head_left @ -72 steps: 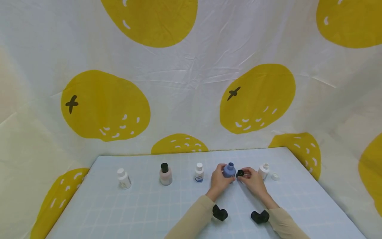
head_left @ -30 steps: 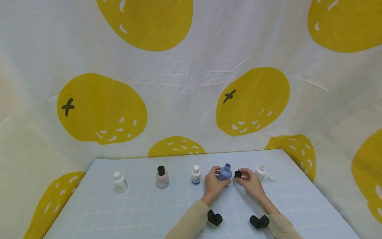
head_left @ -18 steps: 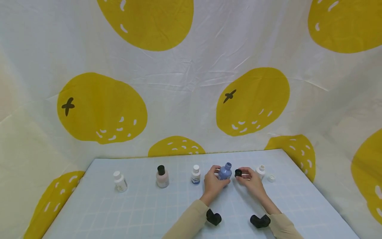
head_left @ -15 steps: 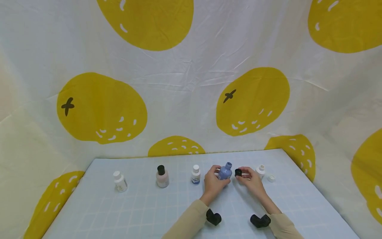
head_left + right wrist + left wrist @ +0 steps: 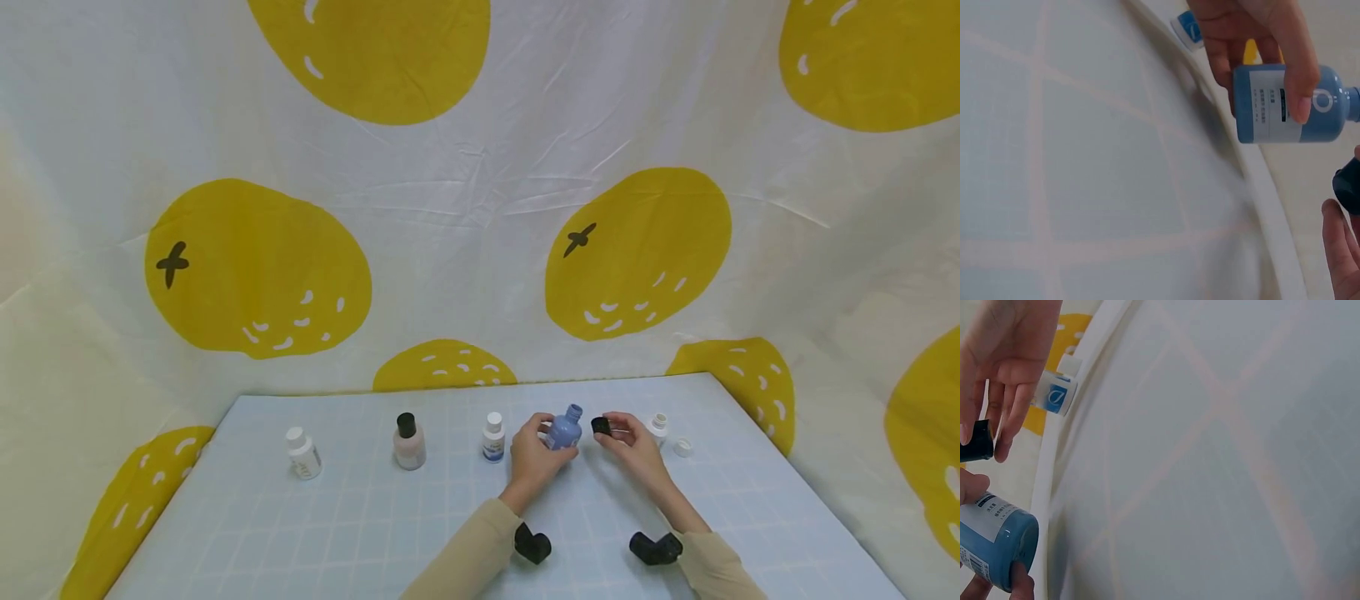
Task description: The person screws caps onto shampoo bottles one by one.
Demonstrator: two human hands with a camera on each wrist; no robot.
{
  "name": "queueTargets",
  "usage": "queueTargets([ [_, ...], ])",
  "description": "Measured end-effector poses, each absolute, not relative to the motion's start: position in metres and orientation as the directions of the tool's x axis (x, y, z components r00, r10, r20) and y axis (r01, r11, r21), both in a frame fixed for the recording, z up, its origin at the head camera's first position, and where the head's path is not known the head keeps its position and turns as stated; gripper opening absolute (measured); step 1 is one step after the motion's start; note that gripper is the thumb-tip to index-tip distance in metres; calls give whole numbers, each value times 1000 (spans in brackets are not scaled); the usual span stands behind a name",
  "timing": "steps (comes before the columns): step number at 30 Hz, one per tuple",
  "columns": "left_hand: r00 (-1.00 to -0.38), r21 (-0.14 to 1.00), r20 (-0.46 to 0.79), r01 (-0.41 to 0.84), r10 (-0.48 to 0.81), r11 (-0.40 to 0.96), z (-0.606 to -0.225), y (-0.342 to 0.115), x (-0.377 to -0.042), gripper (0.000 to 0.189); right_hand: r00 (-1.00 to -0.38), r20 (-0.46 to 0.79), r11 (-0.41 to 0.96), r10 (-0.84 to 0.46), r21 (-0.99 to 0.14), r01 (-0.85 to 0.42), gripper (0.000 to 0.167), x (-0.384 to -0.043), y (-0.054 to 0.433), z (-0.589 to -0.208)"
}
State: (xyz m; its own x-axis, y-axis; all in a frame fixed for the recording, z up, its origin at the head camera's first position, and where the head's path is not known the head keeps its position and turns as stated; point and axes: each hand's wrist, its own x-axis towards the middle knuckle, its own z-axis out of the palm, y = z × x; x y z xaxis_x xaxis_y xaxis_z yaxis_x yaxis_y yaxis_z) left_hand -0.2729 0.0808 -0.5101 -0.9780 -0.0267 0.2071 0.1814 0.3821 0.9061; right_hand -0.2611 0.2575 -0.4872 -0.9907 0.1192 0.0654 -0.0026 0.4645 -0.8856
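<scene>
My left hand (image 5: 532, 467) grips a blue bottle (image 5: 564, 432), its uncapped neck tilted slightly to the right. In the right wrist view, the thumb lies across the white label of the blue bottle (image 5: 1330, 115). My right hand (image 5: 641, 457) pinches a black screw cap (image 5: 601, 425) by its sides, a short gap to the right of the bottle's neck. The left wrist view has the black cap (image 5: 979, 444) between fingertips, above the blue bottle (image 5: 1019, 534). Behind the right hand stands an uncapped white bottle (image 5: 657, 425), partly hidden.
A white cap (image 5: 682, 447) lies right of the uncapped white bottle. Left of my hands stand a small white bottle with blue print (image 5: 493, 440), a pinkish bottle with a black cap (image 5: 409, 446) and a white bottle (image 5: 303, 454). A curtain (image 5: 465, 275) hangs behind the table.
The right hand has raised the black cap a little, from beside the blue bottle's body to nearer neck height. The blue bottle, still in the left hand, has tipped slightly rightward.
</scene>
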Motion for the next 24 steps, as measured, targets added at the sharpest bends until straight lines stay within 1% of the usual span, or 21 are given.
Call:
queueTargets([
  [5, -974, 902, 226, 196, -33, 386, -511, 80, -273, 51, -987, 83, 440, 140, -898, -13, 47, -260, 256, -482],
  [13, -971, 885, 238, 213, -11, 414, -515, 82, -273, 52, -986, 136, 414, 94, -906, -85, 46, -261, 257, -481],
  [17, -974, 889, 228, 207, -5, 408, -515, 83, -273, 52, -986, 144, 408, 82, -908, -99, 47, -262, 258, -481],
  [24, -967, 894, 254, 231, -8, 384, -514, 81, -271, 52, -985, 155, 377, 77, -919, -115, 46, -261, 257, -480],
])
